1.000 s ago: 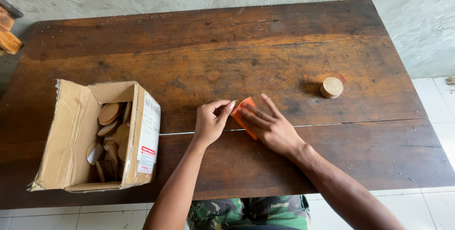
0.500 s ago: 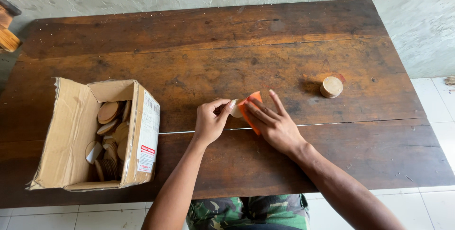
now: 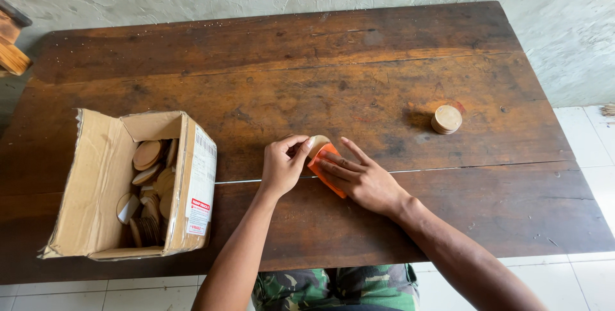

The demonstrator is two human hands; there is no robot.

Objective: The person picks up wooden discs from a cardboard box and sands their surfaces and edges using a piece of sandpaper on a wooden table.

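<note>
Dark wooden surface point(image 3: 269, 74), sanding in hand, most discs unworked.
Left hand point(image 3: 282, 167) pinches a wooden disc point(image 3: 316, 144) against orange sandpaper point(image 3: 325, 169), pressed flat under the spread right hand point(image 3: 362, 180). One disc point(image 3: 446, 119) lies well right; left, a cardboard box point(image 3: 96, 189) with a white-and-red label point(image 3: 200, 186) holds many.

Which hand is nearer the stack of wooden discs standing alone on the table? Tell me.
Right. The right hand lies flat on the orange sheet, below-left of the disc stack; the left hand is farther left, beyond the sheet.
</note>
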